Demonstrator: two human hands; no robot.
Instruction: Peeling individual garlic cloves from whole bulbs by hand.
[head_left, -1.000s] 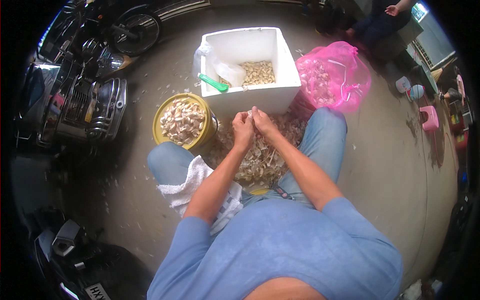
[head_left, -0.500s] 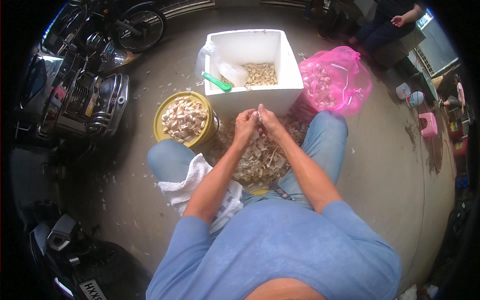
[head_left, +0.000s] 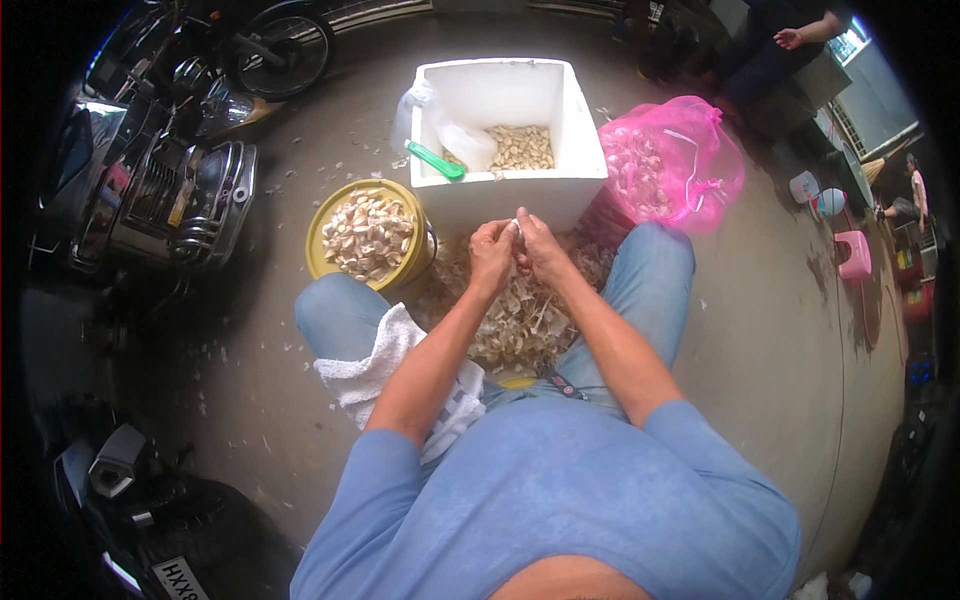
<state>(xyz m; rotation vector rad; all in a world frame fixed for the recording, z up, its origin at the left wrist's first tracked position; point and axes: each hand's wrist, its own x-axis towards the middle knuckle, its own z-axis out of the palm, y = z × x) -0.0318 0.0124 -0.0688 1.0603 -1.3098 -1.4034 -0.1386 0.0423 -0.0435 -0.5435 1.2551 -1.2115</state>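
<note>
My left hand (head_left: 491, 252) and my right hand (head_left: 541, 248) meet just in front of the white foam box (head_left: 510, 204). Their fingers are closed together on a garlic clove, of which only a small pale bit shows between the fingertips. Below them, between my knees, lies a heap of papery garlic skins (head_left: 525, 325). To the left stands a yellow bucket (head_left: 321, 262) full of unpeeled garlic cloves (head_left: 368, 238). Peeled cloves (head_left: 522, 148) cover part of the box's bottom, beside a clear plastic bag (head_left: 462, 138). A green-handled tool (head_left: 436, 161) rests across the box's near rim.
A pink mesh bag (head_left: 690, 165) of garlic bulbs leans right of the box. A white towel (head_left: 372, 362) drapes over my left thigh. Motorcycles (head_left: 190, 215) stand along the left. Another person's hand (head_left: 789, 39) shows at the upper right, and a pink stool (head_left: 853, 254) stands at the right.
My hands stay together in nearly the same place, with the fingers slightly shifted. At the upper right, the other person's hand has moved a little left.
</note>
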